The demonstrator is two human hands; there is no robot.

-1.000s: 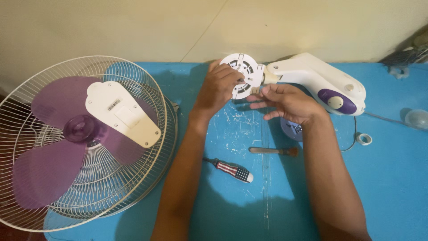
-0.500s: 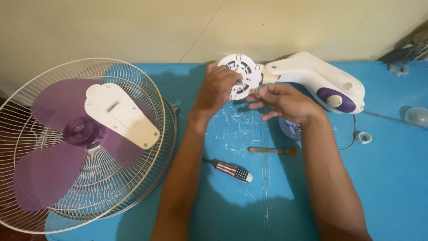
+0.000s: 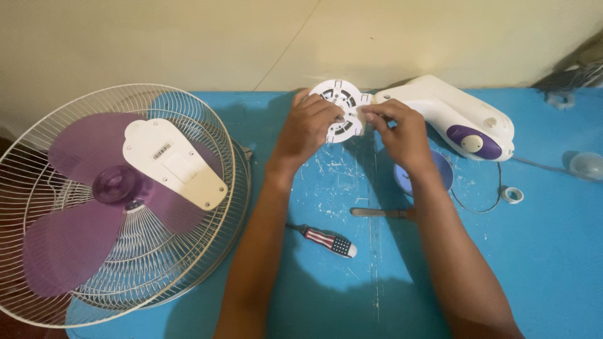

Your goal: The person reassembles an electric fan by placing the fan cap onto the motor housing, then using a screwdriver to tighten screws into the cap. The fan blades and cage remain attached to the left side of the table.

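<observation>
My left hand (image 3: 308, 129) grips the left side of a round white slotted fan motor housing (image 3: 339, 107), which joins a white fan neck with a purple knob panel (image 3: 455, 119) lying on the blue table (image 3: 553, 251). My right hand (image 3: 399, 132) pinches the housing's right edge, where it meets the neck. Both hands hold the part just above the table near the wall.
A wire fan guard (image 3: 119, 201) with purple blades and a white plate on top lies at the left. A screwdriver with a striped handle (image 3: 326, 240), a small brush (image 3: 380, 213), a blue dish (image 3: 433, 172), a tape roll (image 3: 512, 195) and a cable lie on the table.
My right hand has moved up from under the housing and now pinches its right edge. This uncovers the blue dish. My left hand has kept its grip.
</observation>
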